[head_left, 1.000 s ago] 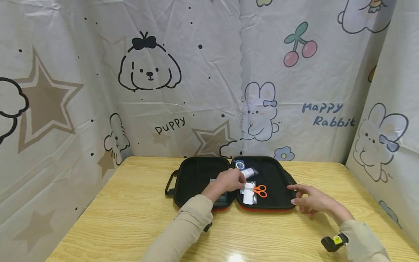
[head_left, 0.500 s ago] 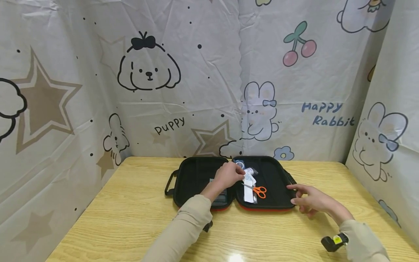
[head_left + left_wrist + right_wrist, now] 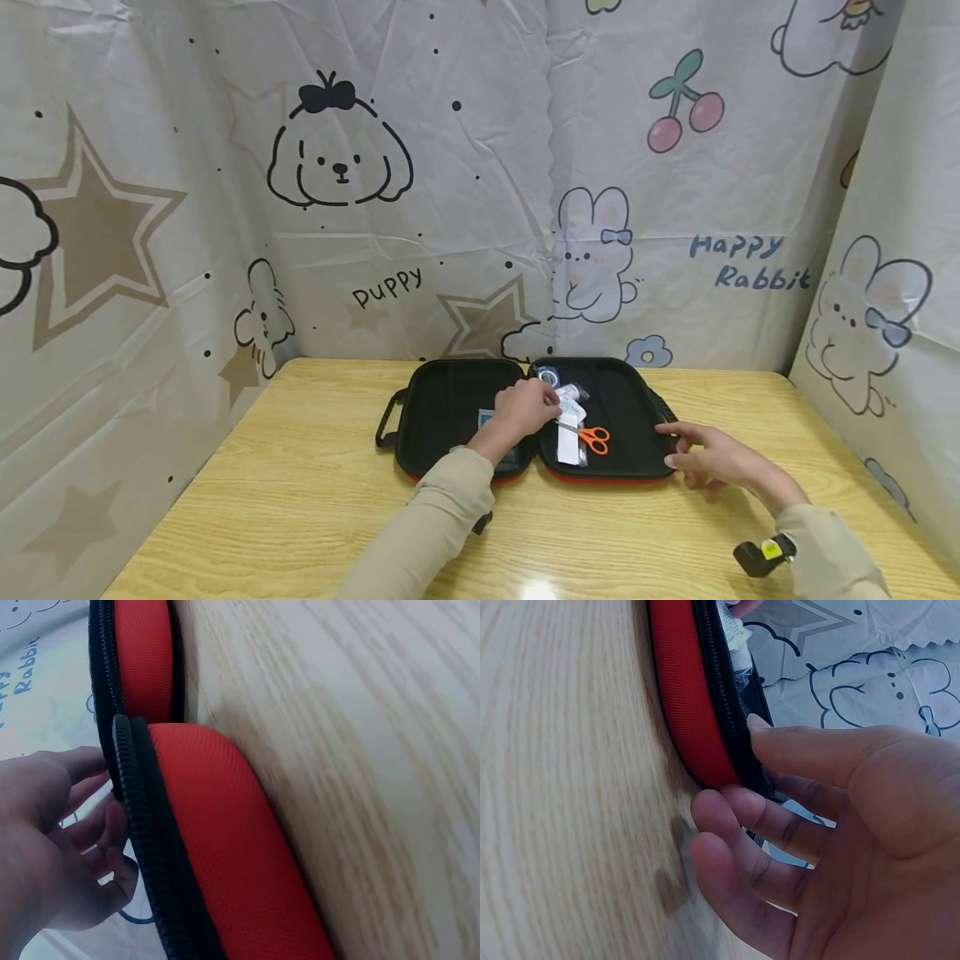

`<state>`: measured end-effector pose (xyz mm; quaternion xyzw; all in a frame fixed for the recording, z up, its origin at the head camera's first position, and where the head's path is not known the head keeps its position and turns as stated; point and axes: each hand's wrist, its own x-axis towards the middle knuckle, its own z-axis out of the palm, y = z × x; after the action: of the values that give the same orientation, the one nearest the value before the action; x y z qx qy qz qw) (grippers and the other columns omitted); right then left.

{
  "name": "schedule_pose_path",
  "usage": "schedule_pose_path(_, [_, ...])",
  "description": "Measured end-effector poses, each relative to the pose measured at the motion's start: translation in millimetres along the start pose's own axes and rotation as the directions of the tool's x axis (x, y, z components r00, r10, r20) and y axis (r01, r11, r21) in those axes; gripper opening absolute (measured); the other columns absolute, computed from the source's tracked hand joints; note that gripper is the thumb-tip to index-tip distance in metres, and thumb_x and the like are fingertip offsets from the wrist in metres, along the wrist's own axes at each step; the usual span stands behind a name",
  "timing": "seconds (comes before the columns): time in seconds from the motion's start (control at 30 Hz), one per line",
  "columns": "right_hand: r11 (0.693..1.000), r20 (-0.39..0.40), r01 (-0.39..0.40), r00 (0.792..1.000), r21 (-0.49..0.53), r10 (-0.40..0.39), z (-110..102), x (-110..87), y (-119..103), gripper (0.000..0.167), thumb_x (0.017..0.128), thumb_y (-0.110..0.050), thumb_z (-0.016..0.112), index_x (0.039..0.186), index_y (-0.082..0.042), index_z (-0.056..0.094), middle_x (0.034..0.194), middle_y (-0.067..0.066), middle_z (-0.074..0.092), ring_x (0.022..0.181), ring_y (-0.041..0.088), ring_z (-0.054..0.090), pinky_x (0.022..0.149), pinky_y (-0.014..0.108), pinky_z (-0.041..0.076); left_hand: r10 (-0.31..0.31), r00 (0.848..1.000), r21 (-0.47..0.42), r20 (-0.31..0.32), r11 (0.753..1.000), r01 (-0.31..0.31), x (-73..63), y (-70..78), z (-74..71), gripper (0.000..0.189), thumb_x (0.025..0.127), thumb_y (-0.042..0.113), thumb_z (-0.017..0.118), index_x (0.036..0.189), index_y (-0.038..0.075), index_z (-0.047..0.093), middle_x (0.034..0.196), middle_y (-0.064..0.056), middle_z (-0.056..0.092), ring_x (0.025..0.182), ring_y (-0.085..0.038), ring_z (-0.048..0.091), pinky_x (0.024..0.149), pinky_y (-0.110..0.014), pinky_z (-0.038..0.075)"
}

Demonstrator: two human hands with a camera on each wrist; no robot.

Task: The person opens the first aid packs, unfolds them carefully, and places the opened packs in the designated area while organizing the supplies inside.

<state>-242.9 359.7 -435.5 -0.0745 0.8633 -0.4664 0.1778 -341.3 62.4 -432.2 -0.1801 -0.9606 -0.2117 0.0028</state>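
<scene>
- In the right half of the open black case (image 3: 622,417), near the hinge: white packet (image 3: 573,408), just beyond the left hand's (image 3: 525,410) fingertips, toward 3 o'clock.
- Seems to slant from 10 to 4 o'clock, near end lost behind the fingers.
- On the left, fingers bent and thumb close to index; cannot tell whether pinching the packet or only touching it.
- Just past the packet, at 4 o'clock from those fingertips: orange-handled scissors (image 3: 596,440), blades toward 10 o'clock, handles toward 4, lying across a white strip (image 3: 567,443) set 12 to 6.
- At 12 o'clock from the same fingertips, tape roll (image 3: 549,378); at 2, wrapped roll (image 3: 572,391).
- On the case's corner at 4 o'clock: right hand (image 3: 712,457), thumb against the rim, other fingers bent round the outside.
- From there, packet well apart toward 10 o'clock; clearly nearer to the left.
- In the case's left half, blue packet (image 3: 486,416), partly behind the left wrist.
</scene>
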Motion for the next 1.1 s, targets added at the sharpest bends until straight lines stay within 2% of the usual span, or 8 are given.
schedule_pose_path(0.1, [1.000,0.004,0.000,1.000,0.000,0.000,1,0.8,-1,0.067,0.096,-0.017,0.064,0.150,0.005,0.031,0.098,0.011,0.042,0.066,0.019,0.056,0.049,0.029,0.046,0.000,1.000,-0.032,-0.026,0.999,-0.001,-0.1,-2.3,0.0,0.016,0.091,0.035,0.071,0.104,0.029,0.077,0.098,0.014,0.075,0.087,-0.012,0.069,0.075,-0.036,0.051])
schedule_pose_path(0.23, [1.000,0.008,0.010,1.000,-0.004,-0.010,1,1.4,-2,0.066,0.096,-0.016,0.064,0.150,0.006,0.031,0.098,0.011,0.042,0.067,0.019,0.057,0.049,0.029,0.047,0.013,0.997,-0.140,-0.079,0.990,-0.024,-0.4,-6.7,-4.3,0.015,0.091,0.030,0.072,0.104,0.027,0.079,0.098,0.012,0.076,0.089,-0.011,0.070,0.072,-0.033,0.052])
schedule_pose_path(0.43, [1.000,0.009,0.018,1.000,-0.012,-0.018,1,2.0,-1,0.066,0.097,-0.015,0.063,0.150,0.006,0.030,0.097,0.012,0.043,0.067,0.019,0.057,0.049,0.029,0.047,0.016,0.982,-0.328,-0.186,0.941,-0.078,-1.1,-19.0,-17.8,0.015,0.092,0.024,0.072,0.105,0.020,0.079,0.100,0.005,0.077,0.084,-0.010,0.070,0.069,-0.027,0.052])
schedule_pose_path(0.53, [1.000,0.007,0.014,1.000,-0.012,-0.014,1,1.9,-1,0.067,0.096,-0.016,0.064,0.150,0.006,0.030,0.098,0.011,0.043,0.067,0.020,0.058,0.049,0.029,0.048,0.005,0.978,-0.385,-0.207,0.919,-0.086,-2.3,-28.2,-25.1,0.016,0.092,0.022,0.071,0.106,0.018,0.078,0.102,0.002,0.077,0.085,-0.012,0.071,0.071,-0.028,0.053])
schedule_pose_path(0.77, [1.000,-0.002,0.015,1.000,-0.015,-0.015,0,0.9,0,0.067,0.096,-0.016,0.065,0.149,0.006,0.031,0.098,0.012,0.043,0.066,0.019,0.058,0.049,0.030,0.049,-0.003,0.975,-0.420,-0.222,0.903,-0.093,-10.4,-53.7,-41.0,0.017,0.091,0.020,0.072,0.105,0.014,0.079,0.107,-0.002,0.076,0.097,-0.020,0.070,0.083,-0.037,0.054])
schedule_pose_path(1.1, [1.000,-0.005,0.007,1.000,-0.013,-0.007,1,-0.5,-1,0.067,0.096,-0.016,0.065,0.149,0.005,0.031,0.098,0.011,0.044,0.066,0.019,0.058,0.049,0.029,0.048,-0.012,0.969,-0.444,-0.248,0.890,-0.102,-24.2,-85.4,-59.8,0.015,0.090,0.015,0.073,0.102,0.010,0.078,0.103,-0.004,0.076,0.097,-0.019,0.068,0.086,-0.038,0.053])
